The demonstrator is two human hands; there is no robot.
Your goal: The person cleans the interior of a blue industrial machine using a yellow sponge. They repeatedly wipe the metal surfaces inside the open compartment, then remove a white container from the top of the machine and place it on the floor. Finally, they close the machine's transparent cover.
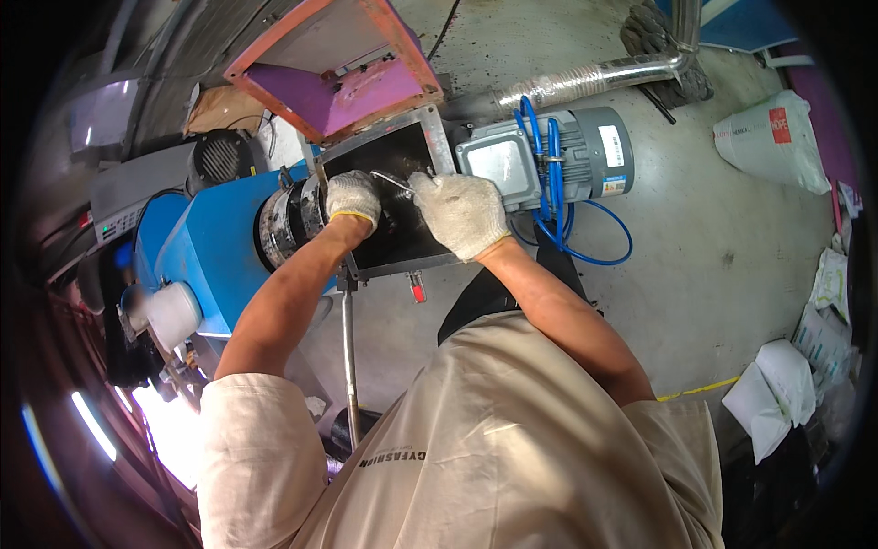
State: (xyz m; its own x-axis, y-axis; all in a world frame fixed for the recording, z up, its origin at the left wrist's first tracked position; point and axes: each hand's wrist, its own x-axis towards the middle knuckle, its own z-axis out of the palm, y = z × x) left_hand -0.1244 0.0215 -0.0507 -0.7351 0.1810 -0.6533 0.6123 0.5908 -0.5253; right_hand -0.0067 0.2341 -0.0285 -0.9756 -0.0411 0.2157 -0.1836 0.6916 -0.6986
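Both my hands wear off-white knitted gloves and reach into the dark opening of a square metal housing. My left hand is closed by the housing's left side, next to a round blackened metal collar; what its fingers grip, if anything, is hidden. My right hand is closed over the right part of the opening. From its fingertips a thin, shiny metal rod runs left toward my left hand. The rod's exact kind cannot be made out. Black surfaces inside the housing are mostly in shadow.
A purple hopper with an orange rim tilts back behind the opening. On the right sits a grey motor with looped blue cable. Blue machine casing stands left. A metal bar extends toward me. White sacks lie far right.
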